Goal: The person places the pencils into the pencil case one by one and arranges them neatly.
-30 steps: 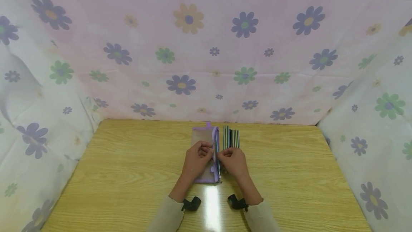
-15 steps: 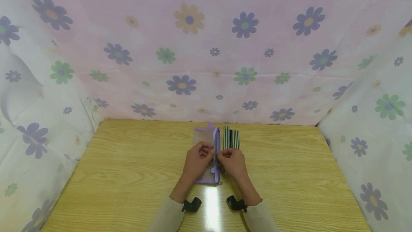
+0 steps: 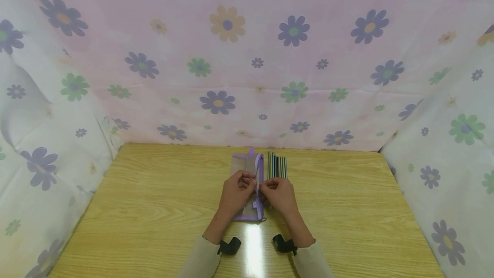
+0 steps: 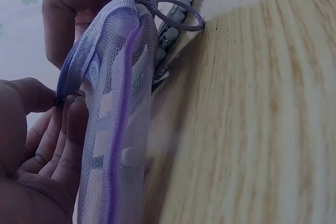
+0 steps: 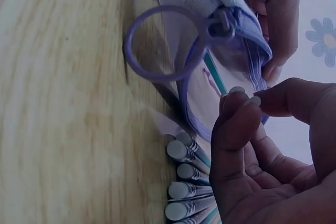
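Wooden counter (image 3: 154, 209): both hands, left hand (image 3: 236, 193) and right hand (image 3: 278, 194), are pinching the purple mesh pencil pouch (image 3: 251, 170) open beside pencils (image 3: 277, 167), probably loading next.

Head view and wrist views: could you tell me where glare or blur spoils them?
Head view: a bright glare streak lies on the table between the wrists. Left wrist view: the pouch and wood are soft with blur. Right wrist view: dim, the near table smeared, the pencils sharper.

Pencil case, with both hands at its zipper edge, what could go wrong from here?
The left hand pinches only the thin mesh edge of the pencil case, so it may slip and the opening sag shut. The right hand lies over the near ends of the pencils and could nudge the row out of line.
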Demonstrator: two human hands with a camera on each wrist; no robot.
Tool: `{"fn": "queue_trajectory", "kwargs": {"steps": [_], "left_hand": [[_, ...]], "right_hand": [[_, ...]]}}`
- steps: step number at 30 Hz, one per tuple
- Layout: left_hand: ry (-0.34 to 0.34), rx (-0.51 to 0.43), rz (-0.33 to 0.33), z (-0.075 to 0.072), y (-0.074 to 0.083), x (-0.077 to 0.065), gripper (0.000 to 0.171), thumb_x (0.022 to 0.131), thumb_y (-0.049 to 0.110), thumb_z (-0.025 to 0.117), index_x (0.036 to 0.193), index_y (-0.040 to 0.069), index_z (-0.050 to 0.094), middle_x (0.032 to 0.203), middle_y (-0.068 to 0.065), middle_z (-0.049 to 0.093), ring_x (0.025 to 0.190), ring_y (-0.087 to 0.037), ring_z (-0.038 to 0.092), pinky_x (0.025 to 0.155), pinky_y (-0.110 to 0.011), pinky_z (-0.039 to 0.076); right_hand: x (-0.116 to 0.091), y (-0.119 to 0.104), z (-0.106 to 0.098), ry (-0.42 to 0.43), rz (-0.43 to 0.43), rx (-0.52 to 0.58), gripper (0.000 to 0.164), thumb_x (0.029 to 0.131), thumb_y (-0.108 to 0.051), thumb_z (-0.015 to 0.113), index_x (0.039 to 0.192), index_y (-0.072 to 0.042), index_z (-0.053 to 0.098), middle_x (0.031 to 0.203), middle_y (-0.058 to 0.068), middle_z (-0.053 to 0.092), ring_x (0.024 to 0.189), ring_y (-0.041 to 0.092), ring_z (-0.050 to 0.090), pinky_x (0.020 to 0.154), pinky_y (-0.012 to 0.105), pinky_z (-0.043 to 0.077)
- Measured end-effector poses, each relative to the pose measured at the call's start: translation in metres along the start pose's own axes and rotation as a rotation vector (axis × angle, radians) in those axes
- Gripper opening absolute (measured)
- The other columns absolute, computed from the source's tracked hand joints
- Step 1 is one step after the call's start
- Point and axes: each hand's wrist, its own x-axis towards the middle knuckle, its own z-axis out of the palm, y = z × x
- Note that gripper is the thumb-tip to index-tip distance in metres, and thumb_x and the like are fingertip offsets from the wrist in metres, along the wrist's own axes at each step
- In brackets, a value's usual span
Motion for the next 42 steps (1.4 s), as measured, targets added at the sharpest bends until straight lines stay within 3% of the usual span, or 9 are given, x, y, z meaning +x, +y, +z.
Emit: {"fn": "queue_trajectory", "kwargs": {"steps": [7, 14, 23, 32, 42], "left_hand": [[0.029, 0.028, 0.026, -0.002, 0.001, 0.002, 0.01, 0.097, 0.006, 0.078, 0.107, 0.007, 0.074, 0.088, -0.005, 0.073, 0.072, -0.014, 0.07, 0.065, -0.021, 0.06], [0.048, 0.004, 0.024, -0.003, 0.006, 0.001, 0.01, 0.097, 0.006, 0.078, 0.106, 0.006, 0.074, 0.088, -0.007, 0.072, 0.07, -0.013, 0.07, 0.063, -0.021, 0.059], [0.067, -0.077, -0.014, -0.003, 0.012, 0.0, 0.01, 0.097, 0.006, 0.078, 0.106, 0.004, 0.074, 0.087, -0.011, 0.073, 0.065, -0.016, 0.07, 0.056, -0.025, 0.061], [0.068, -0.115, -0.017, -0.003, 0.014, -0.001, 0.011, 0.097, 0.005, 0.078, 0.106, 0.002, 0.073, 0.087, -0.013, 0.073, 0.064, -0.015, 0.07, 0.056, -0.026, 0.061], [0.081, -0.164, -0.043, -0.002, 0.013, -0.001, 0.015, 0.096, 0.0, 0.078, 0.109, -0.005, 0.071, 0.089, -0.02, 0.071, 0.064, -0.017, 0.069, 0.056, -0.024, 0.06]], "right_hand": [[0.002, -0.001, -0.005, 0.035, -0.081, -0.057, 0.01, 0.092, -0.01, 0.077, 0.097, -0.002, 0.075, 0.078, 0.006, 0.073, 0.066, 0.014, 0.067, 0.056, 0.026, 0.057], [0.006, -0.001, -0.013, 0.071, -0.101, -0.106, 0.007, 0.092, -0.012, 0.077, 0.094, -0.005, 0.077, 0.079, 0.004, 0.073, 0.067, 0.013, 0.067, 0.059, 0.026, 0.057], [0.007, 0.005, -0.027, 0.117, -0.088, -0.121, 0.008, 0.095, -0.011, 0.076, 0.099, -0.005, 0.077, 0.084, 0.007, 0.073, 0.068, 0.014, 0.067, 0.059, 0.028, 0.058], [0.009, 0.009, -0.043, 0.207, -0.046, -0.27, 0.009, 0.092, -0.01, 0.075, 0.094, -0.003, 0.077, 0.083, 0.008, 0.073, 0.071, 0.018, 0.065, 0.06, 0.028, 0.056], [0.009, 0.017, -0.053, 0.232, -0.039, -0.382, 0.01, 0.089, -0.01, 0.072, 0.086, -0.001, 0.075, 0.075, 0.007, 0.07, 0.064, 0.018, 0.063, 0.056, 0.032, 0.054]]}}
